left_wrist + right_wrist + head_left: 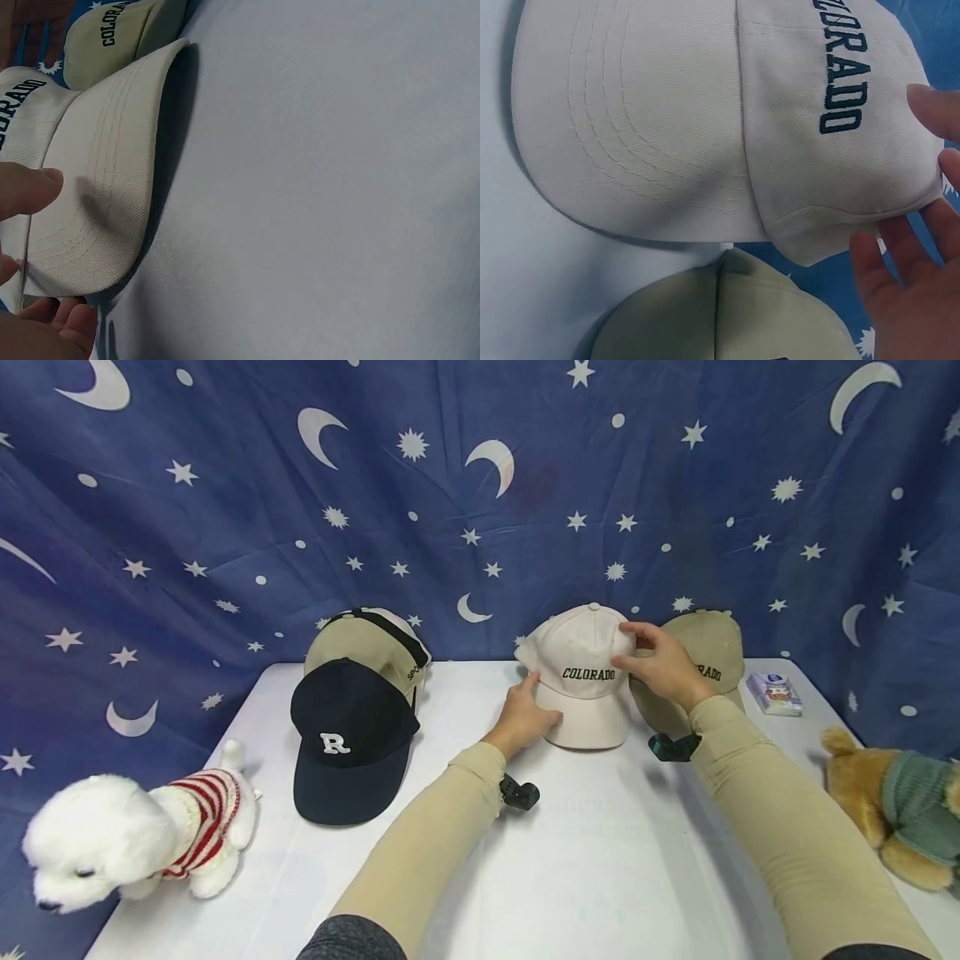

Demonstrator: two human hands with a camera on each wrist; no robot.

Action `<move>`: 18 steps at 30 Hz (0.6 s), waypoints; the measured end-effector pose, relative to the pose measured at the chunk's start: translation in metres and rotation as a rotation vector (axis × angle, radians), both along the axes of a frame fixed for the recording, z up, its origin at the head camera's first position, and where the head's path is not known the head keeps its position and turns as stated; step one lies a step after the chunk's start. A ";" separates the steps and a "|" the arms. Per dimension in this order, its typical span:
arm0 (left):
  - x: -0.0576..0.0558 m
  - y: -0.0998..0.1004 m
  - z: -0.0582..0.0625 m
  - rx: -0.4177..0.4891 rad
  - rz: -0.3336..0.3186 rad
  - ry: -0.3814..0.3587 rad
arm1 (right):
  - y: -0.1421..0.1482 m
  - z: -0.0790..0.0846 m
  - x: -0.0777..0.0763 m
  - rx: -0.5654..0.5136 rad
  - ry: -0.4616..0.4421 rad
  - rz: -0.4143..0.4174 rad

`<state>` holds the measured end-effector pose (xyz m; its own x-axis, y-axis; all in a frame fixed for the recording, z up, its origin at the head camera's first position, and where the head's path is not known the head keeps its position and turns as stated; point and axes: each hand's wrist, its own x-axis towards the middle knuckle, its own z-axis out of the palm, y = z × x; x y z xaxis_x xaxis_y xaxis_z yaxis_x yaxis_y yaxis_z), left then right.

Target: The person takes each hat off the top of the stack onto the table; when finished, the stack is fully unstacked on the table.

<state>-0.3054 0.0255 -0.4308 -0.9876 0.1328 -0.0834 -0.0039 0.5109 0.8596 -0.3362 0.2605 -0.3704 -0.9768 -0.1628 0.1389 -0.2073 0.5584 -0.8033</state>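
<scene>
- The left hand (520, 720) is gripping the side of the white cap (583, 693) at 8 o'clock, thumb resting above, fingers curling round the edge.
- The right hand (663, 664) is pinching the crown at about 2 o'clock, thumb lying on the front panel, other fingers reaching behind the edge.
- The person is apparently setting or squaring the cap; the next move is probably calling for an even, gentle release by the 2 hands, without nudging its neighbour.
- The cap is standing crown up at the back of the surface (592, 860), its stitched brim curving and pointing to 6 o'clock, dark COLORADO lettering facing the person; I cannot tell whether the hands are bearing its weight.
- At 3 o'clock, an olive cap (712, 639) is sitting just beside it, with a small packet (775, 695) lying farther out.
- Near 9 o'clock, a navy cap (352, 718) is leaning against a tan cap (367, 643).
- A plush dog (161, 835) is standing at 8 o'clock, a plush bear (918, 814) resting at 4.
</scene>
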 end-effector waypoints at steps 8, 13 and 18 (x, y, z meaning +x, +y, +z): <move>0.001 0.002 -0.006 -0.008 -0.015 0.006 | -0.003 -0.003 -0.006 -0.035 -0.045 0.000; 0.001 0.006 -0.009 -0.021 -0.021 0.013 | -0.004 -0.004 -0.008 -0.042 -0.036 0.003; 0.001 0.011 -0.010 -0.027 -0.024 0.007 | 0.000 -0.007 -0.009 -0.039 -0.044 -0.006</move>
<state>-0.3048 0.0367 -0.4412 -0.9848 0.1542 -0.0799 0.0149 0.5335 0.8457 -0.3451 0.2608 -0.3770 -0.9830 -0.1527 0.1016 -0.1680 0.5275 -0.8328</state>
